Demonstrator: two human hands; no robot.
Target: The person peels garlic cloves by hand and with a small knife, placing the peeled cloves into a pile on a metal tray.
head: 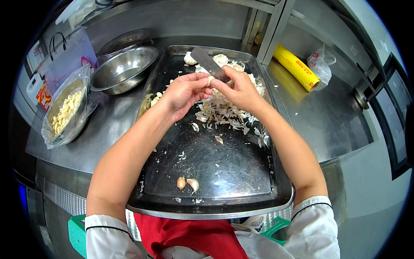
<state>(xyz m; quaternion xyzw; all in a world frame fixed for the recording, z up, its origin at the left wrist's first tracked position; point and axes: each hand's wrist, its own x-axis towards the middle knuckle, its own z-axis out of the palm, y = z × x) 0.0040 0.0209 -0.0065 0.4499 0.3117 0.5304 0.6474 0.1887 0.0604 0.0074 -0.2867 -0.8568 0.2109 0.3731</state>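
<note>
Above a dark metal tray (207, 155), my left hand (187, 92) pinches a pale garlic clove (210, 80) between thumb and fingertips. My right hand (242, 89) grips a wide metal blade (208, 61), its handle hidden in the palm; the right thumb is at the clove. Loose garlic skins (223, 110) are heaped under my right hand. Whole garlic bulbs (221, 59) sit at the tray's far end. Peeled cloves (156, 99) lie at its left side, partly behind my left wrist. Two unpeeled cloves (192, 185) rest near the front edge.
Left of the tray stand a steel bowl (124, 69) and a plastic-lined bowl (48, 129) with peeled cloves, beside a carrier bag (72, 58). On the right lie a yellow roll (296, 68) and a white plastic bag (321, 66), past a metal shelf post (275, 32).
</note>
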